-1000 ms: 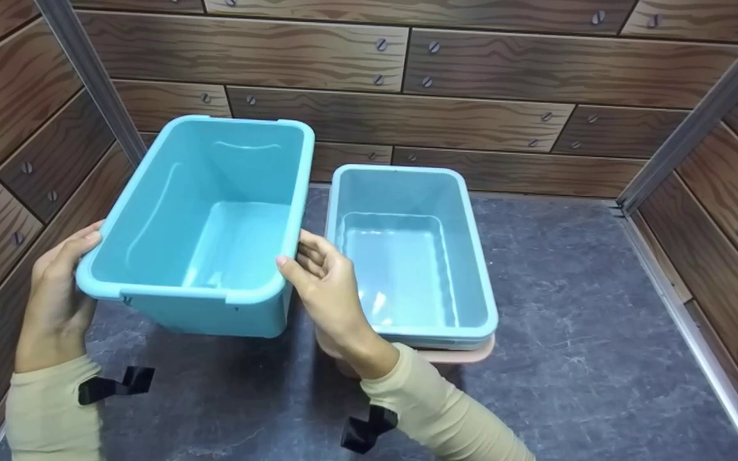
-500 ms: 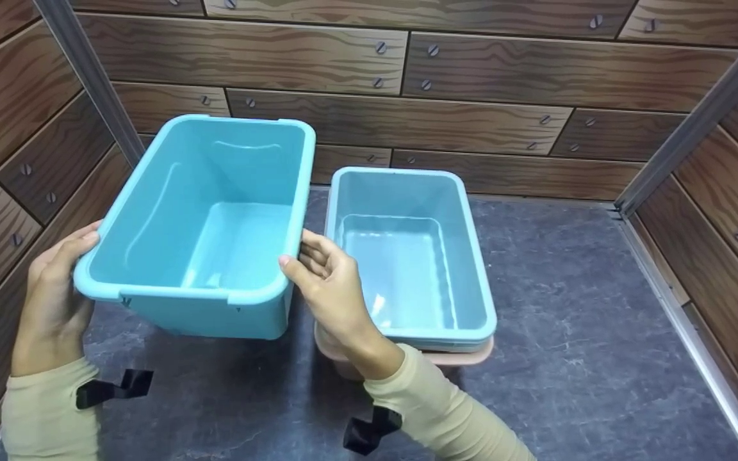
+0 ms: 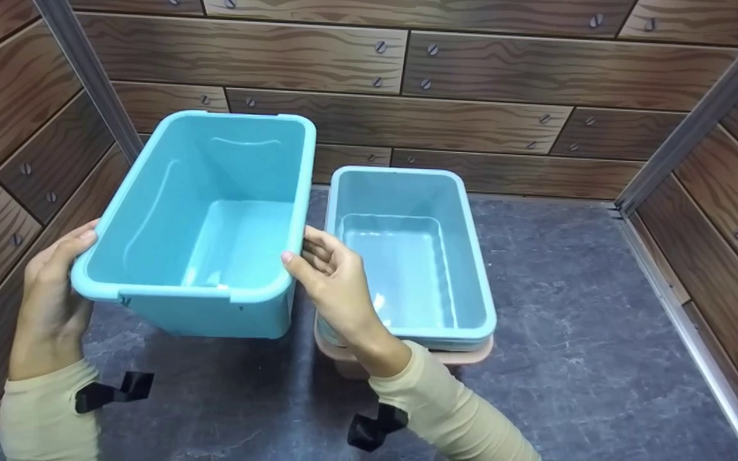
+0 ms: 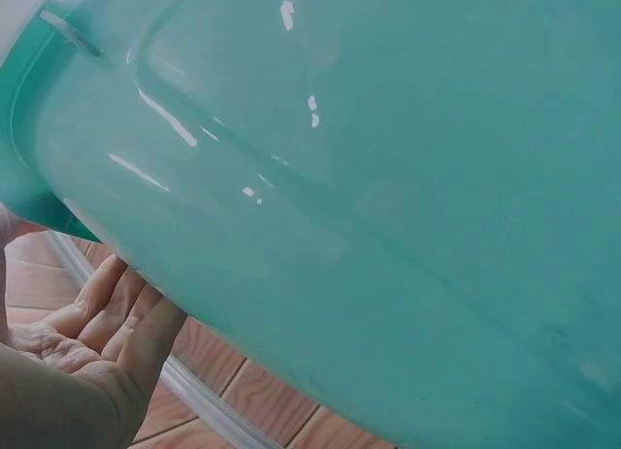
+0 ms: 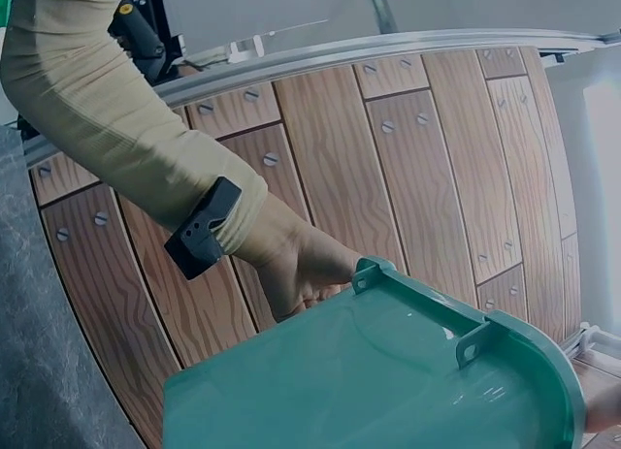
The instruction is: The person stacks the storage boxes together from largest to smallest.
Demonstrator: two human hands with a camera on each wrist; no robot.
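Note:
A turquoise plastic storage bin [image 3: 228, 314] with rounded corners is held up on the left in the head view, its mouth tilted toward the camera. My left hand [image 3: 55, 294] grips its left side near the front corner, thumb at the rim and fingers underneath. Opposite it, my right hand [image 3: 338, 282] pinches the right rim, with the thumb on the front corner. In the left wrist view the fingers of the left hand [image 4: 107, 342] touch the bin's wall [image 4: 340, 177]. The right wrist view shows small lugs with holes below the bin's rim [image 5: 572, 400].
Right of the held bin stands a paler blue bin [image 3: 401, 269], stacked in a pink one [image 3: 465, 355] on the dark marbled tabletop [image 3: 587, 320]. Wood-patterned walls [image 3: 471, 64] with metal frame bars [image 3: 696, 115] enclose the left, back and right.
The held bin has risen very slightly toward the camera, with both hands keeping their hold. The stacked bins have stayed where they were.

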